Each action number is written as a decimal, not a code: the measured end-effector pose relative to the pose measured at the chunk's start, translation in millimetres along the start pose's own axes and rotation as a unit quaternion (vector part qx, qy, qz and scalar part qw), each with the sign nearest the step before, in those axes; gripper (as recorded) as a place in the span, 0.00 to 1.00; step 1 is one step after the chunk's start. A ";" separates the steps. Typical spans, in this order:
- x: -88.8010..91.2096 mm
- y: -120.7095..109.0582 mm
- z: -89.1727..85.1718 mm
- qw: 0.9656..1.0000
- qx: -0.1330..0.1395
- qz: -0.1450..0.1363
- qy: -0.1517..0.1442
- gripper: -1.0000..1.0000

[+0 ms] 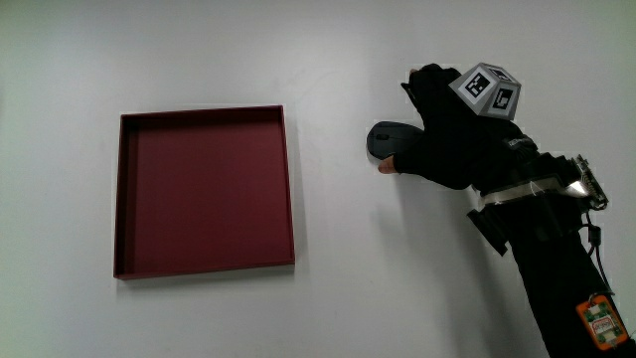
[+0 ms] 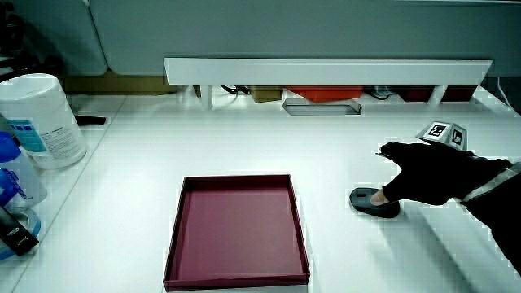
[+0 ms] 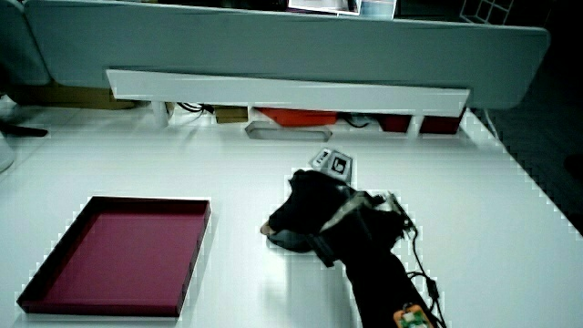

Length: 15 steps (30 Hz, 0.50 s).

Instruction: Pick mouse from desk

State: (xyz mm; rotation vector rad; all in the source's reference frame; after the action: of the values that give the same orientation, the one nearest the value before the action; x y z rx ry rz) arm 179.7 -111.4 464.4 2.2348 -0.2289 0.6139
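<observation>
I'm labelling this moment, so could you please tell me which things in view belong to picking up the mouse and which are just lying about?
Part of the job:
- mouse, dark, on the white desk
- hand, resting on the mouse, thumb against its side

Lying about:
- dark red tray, apart from the mouse
- white wipes canister at the desk's edge, seen in a side view

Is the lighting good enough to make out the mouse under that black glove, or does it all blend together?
Main view: even light, the dark mouse shows against the white table beside the hand. In a side view the mouse is clear; in a side view mouse and glove merge.
</observation>
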 end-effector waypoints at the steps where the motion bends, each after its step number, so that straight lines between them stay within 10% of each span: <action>1: 3.1 1.4 -1.0 1.000 0.003 -0.003 0.004 0.50; 15: 34.1 30.7 -27.0 0.999 -0.018 -0.051 -0.001 0.50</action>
State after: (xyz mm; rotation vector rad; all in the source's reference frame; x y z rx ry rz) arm 188.8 -110.9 516.8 2.1979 -0.1257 0.5492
